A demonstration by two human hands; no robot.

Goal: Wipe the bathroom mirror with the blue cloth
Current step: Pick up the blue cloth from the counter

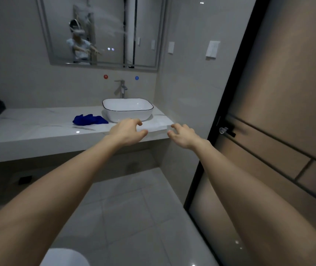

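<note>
A grey tiled bathroom with a white marble table (38, 123). A crumpled blue cloth (89, 120) lies left of the basin (128, 109), below the mirror (103, 31). Left hand (127, 131) and right hand (184, 136) reach forward, fingers loosely curled, holding nothing.

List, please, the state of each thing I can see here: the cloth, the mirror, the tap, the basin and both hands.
blue cloth: crumpled, lying on the counter left of the basin, no hand on it.
mirror: hazy streaks across its upper part.
tap: no water seen running.
basin: upright on the counter, looks empty.
left hand: fingers loosely curled, holds nothing.
right hand: fingers loosely curled, holds nothing.
</note>
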